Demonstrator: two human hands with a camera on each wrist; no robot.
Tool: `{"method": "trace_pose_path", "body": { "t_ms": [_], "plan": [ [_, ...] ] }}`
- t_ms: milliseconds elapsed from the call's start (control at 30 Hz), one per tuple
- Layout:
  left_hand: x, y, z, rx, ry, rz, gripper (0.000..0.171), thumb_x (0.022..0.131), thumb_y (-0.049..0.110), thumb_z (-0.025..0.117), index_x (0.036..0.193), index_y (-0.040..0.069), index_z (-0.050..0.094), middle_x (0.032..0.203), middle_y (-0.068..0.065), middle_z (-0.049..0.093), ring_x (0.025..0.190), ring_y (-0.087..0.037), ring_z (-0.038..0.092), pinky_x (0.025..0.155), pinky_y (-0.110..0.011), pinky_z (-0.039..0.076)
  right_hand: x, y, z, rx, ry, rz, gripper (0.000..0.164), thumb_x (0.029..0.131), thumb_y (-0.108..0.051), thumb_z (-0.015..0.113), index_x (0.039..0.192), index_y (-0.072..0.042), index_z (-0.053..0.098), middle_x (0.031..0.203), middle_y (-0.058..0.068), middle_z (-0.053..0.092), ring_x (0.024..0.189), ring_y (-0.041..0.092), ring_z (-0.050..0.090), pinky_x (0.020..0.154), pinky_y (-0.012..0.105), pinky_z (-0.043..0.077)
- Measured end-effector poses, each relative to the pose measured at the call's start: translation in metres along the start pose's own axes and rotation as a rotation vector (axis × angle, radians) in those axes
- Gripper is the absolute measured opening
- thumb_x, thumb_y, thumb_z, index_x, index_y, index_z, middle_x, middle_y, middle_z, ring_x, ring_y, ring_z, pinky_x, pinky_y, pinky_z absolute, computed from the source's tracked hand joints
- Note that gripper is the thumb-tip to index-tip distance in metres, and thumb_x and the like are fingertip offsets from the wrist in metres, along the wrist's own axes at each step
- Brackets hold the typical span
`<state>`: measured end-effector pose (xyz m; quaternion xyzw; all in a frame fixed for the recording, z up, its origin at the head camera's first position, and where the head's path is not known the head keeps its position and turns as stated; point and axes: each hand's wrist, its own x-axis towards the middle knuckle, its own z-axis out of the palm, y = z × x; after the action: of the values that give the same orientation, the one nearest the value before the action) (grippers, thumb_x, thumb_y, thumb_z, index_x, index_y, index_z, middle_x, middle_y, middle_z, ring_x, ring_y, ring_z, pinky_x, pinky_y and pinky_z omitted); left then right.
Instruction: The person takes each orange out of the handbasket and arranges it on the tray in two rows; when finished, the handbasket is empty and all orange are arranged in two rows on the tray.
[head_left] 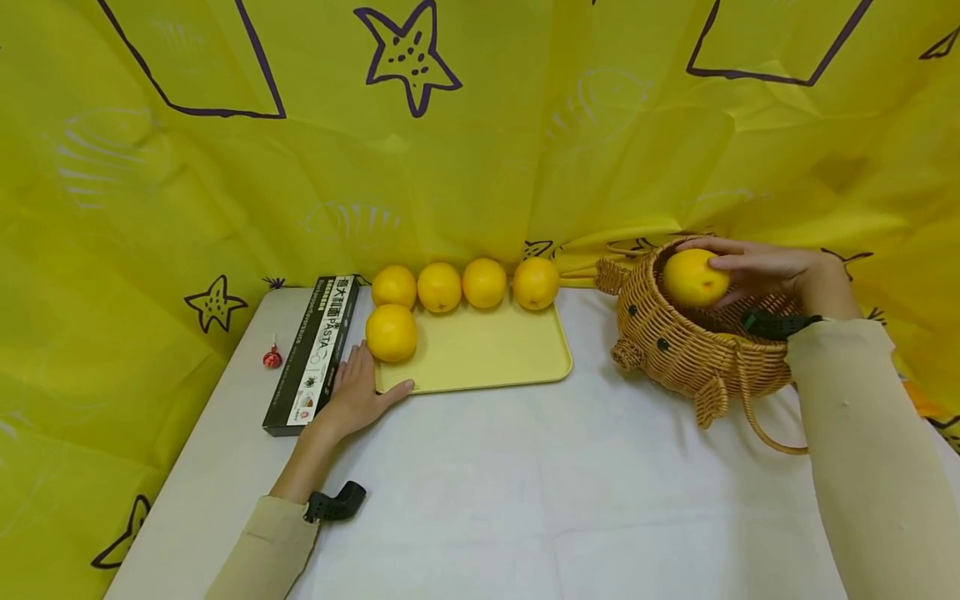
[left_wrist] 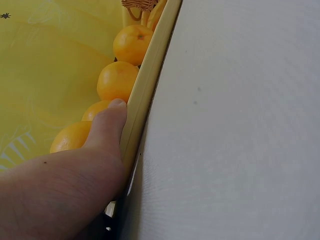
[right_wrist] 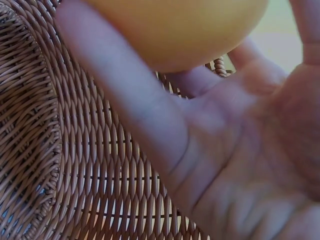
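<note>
My right hand (head_left: 772, 268) grips an orange (head_left: 693, 279) at the mouth of a wicker basket (head_left: 667, 367) shaped like a pig's head. In the right wrist view, thumb and fingers surround the lower side of that orange (right_wrist: 180, 30), with woven wicker behind. On the left, my left hand (head_left: 358, 404) rests at the near left corner of a yellow tray (head_left: 480, 354), its fingers along the short side and its thumb along the front edge. Several oranges (head_left: 439, 287) line the tray's back edge, and another orange (head_left: 392, 333) sits at its left side.
A black and white pasta box (head_left: 311, 354) lies left of the tray, beside a red lollipop (head_left: 272, 358). The basket's handle (head_left: 765, 437) hangs onto the white tabletop (head_left: 525, 483). A yellow patterned curtain (head_left: 480, 167) stands behind the table.
</note>
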<state>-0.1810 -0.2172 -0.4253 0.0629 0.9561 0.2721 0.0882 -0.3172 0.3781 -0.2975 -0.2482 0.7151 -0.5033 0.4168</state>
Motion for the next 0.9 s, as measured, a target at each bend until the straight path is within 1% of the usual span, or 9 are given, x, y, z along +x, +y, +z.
{"method": "trace_pose_path", "body": {
  "t_ms": [100, 233, 333, 433, 533, 667, 900],
  "plan": [
    [0.0000, -0.0005, 0.0005, -0.007, 0.003, 0.001, 0.107, 0.092, 0.054, 0.056, 0.152, -0.006, -0.010, 0.159, -0.031, -0.008, 0.149, -0.044, -0.008, 0.120, -0.060, -0.004, 0.0011, -0.0008, 0.0000, 0.034, -0.016, -0.067, 0.049, 0.107, -0.015, 0.020, 0.149, -0.038, 0.029, 0.134, -0.016, 0.045, 0.112, 0.008, 0.058, 0.090, 0.039, 0.057],
    [0.0000, -0.0002, 0.0009, -0.014, 0.007, 0.003, 0.106, 0.092, 0.053, 0.056, 0.152, -0.005, -0.009, 0.160, -0.030, -0.008, 0.150, -0.044, -0.007, 0.120, -0.060, -0.003, 0.0013, -0.0013, 0.0001, 0.129, -0.067, -0.155, 0.049, 0.106, -0.014, 0.018, 0.150, -0.033, 0.030, 0.134, -0.010, 0.048, 0.115, 0.010, 0.058, 0.091, 0.040, 0.056],
    [-0.0003, 0.0003, 0.0005, -0.011, 0.009, 0.002, 0.107, 0.092, 0.054, 0.056, 0.152, -0.005, -0.009, 0.160, -0.030, -0.008, 0.150, -0.043, -0.008, 0.121, -0.060, -0.003, 0.0016, -0.0011, -0.0005, 0.172, -0.102, -0.217, 0.048, 0.106, -0.015, 0.016, 0.151, -0.029, 0.027, 0.136, -0.007, 0.048, 0.117, 0.011, 0.057, 0.092, 0.042, 0.056],
    [-0.0004, 0.0013, -0.0001, -0.003, 0.004, -0.001, 0.107, 0.092, 0.054, 0.056, 0.152, -0.006, -0.010, 0.159, -0.031, -0.009, 0.149, -0.044, -0.008, 0.120, -0.060, -0.004, 0.0014, -0.0001, -0.0017, 0.197, -0.120, -0.261, 0.048, 0.105, -0.018, 0.015, 0.151, -0.027, 0.026, 0.137, -0.006, 0.048, 0.119, 0.011, 0.057, 0.093, 0.043, 0.055],
    [-0.0010, 0.0021, -0.0009, -0.002, 0.000, -0.003, 0.106, 0.093, 0.053, 0.055, 0.152, -0.007, -0.009, 0.159, -0.032, -0.009, 0.149, -0.045, -0.009, 0.120, -0.061, -0.004, 0.0011, 0.0000, -0.0025, 0.218, -0.129, -0.273, 0.047, 0.105, -0.023, 0.016, 0.151, -0.028, 0.027, 0.137, -0.006, 0.048, 0.120, 0.012, 0.057, 0.093, 0.043, 0.055],
    [-0.0024, 0.0041, -0.0020, 0.003, -0.002, 0.000, 0.105, 0.093, 0.053, 0.054, 0.151, -0.008, -0.008, 0.158, -0.033, -0.009, 0.149, -0.046, -0.008, 0.120, -0.061, -0.004, -0.0002, 0.0003, -0.0023, 0.240, -0.128, -0.265, 0.045, 0.105, -0.027, 0.021, 0.149, -0.029, 0.030, 0.136, -0.006, 0.050, 0.119, 0.013, 0.058, 0.093, 0.043, 0.055],
    [-0.0025, 0.0043, -0.0022, -0.001, -0.007, -0.003, 0.106, 0.093, 0.053, 0.055, 0.151, -0.008, -0.010, 0.158, -0.032, -0.009, 0.149, -0.045, -0.009, 0.120, -0.061, -0.005, -0.0017, -0.0001, -0.0012, 0.242, -0.123, -0.272, 0.044, 0.105, -0.028, 0.020, 0.147, -0.031, 0.033, 0.133, -0.008, 0.052, 0.116, 0.011, 0.060, 0.089, 0.042, 0.056]
  ]
}}
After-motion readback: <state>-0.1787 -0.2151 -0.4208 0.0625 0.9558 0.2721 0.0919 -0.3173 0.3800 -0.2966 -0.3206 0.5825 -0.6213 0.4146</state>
